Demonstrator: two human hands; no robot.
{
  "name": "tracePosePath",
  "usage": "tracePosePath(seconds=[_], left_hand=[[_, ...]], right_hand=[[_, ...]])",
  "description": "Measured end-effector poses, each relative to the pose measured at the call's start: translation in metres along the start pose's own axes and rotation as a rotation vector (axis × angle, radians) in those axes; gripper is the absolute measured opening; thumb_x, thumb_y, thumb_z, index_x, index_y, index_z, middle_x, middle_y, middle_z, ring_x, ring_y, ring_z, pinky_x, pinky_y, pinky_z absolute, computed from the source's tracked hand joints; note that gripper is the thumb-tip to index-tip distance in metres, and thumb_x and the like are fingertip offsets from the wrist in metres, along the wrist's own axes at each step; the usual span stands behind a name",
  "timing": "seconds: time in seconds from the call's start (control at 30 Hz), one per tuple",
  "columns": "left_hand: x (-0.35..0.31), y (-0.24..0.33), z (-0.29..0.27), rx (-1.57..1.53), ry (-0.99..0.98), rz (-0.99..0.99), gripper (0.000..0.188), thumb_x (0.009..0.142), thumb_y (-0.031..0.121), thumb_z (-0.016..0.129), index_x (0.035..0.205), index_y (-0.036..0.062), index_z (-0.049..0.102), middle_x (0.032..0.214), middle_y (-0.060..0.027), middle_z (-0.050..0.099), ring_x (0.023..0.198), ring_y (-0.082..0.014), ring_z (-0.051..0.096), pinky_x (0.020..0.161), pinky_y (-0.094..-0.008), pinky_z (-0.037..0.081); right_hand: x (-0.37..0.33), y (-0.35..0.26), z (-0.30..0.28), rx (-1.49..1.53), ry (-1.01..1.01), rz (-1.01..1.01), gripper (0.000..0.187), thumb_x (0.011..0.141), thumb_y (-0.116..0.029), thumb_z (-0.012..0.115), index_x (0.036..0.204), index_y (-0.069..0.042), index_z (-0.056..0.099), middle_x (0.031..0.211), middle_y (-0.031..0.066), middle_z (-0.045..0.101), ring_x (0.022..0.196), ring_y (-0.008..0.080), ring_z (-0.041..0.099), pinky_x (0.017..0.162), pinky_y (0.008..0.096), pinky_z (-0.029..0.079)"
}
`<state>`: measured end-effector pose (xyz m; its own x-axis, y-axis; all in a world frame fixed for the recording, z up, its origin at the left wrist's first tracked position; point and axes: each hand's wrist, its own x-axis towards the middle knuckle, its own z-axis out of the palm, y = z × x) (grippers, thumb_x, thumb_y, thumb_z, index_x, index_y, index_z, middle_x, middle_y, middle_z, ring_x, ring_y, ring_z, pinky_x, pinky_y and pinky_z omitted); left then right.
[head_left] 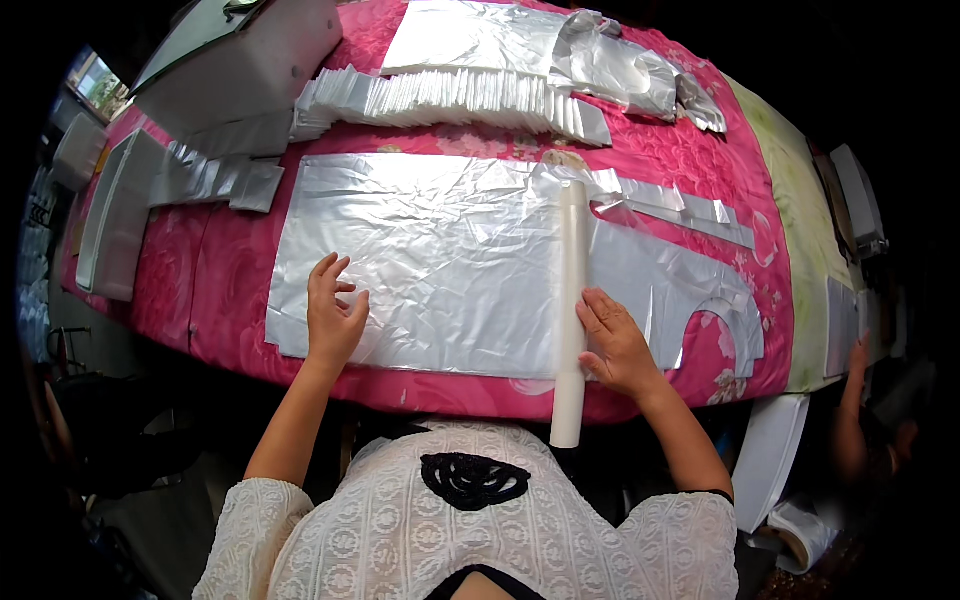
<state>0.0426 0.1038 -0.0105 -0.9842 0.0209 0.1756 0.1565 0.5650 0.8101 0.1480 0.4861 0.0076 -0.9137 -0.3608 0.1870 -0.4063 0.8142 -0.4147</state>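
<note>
A flat stack of silvery plastic bags [430,270] lies on the pink tablecloth in front of me, with curved handle cut-outs at its right end. Across the stack lies a long white tube [573,250], its near end sticking out past the table edge. My right hand [617,342] rests against the tube's right side, fingers stretched out and not wrapped round it. Over the left part of the stack hovers my left hand [335,312], fingers bent and apart, with nothing visible in it.
Behind the stack runs a fanned row of folded white bags [450,100], with more silvery bags [480,40] beyond. A large white box [240,70] and an open plastic bin [115,215] stand at the left. At the far right another person's arm [853,410] shows.
</note>
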Motion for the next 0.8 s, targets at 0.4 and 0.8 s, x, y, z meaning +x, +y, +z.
tracePosePath(seconds=[0.4, 0.8], left_hand=[[-0.022, 0.004, -0.020, -0.040, -0.027, 0.064, 0.049, 0.074, 0.002, 0.064, 0.121, 0.0056, 0.050, 0.135, -0.0127, 0.039, 0.092, -0.0174, 0.058, 0.071, -0.0262, 0.047], [-0.086, -0.005, -0.061, 0.014, -0.146, -0.035, 0.055, 0.075, 0.007, 0.068, 0.124, 0.0020, 0.044, 0.129, -0.0171, 0.041, 0.089, -0.0223, 0.058, 0.078, -0.0323, 0.048]], right_hand=[[0.124, -0.124, 0.054, 0.505, -0.116, -0.468, 0.043, 0.085, -0.031, 0.057, 0.117, -0.002, 0.056, 0.122, 0.0153, 0.055, 0.122, 0.0299, 0.045, 0.101, 0.0384, 0.037], [0.207, -0.107, 0.110, -0.034, -0.104, -0.586, 0.058, 0.088, -0.045, 0.047, 0.133, -0.008, 0.043, 0.139, 0.0113, 0.040, 0.133, 0.0272, 0.029, 0.111, 0.0436, 0.019]])
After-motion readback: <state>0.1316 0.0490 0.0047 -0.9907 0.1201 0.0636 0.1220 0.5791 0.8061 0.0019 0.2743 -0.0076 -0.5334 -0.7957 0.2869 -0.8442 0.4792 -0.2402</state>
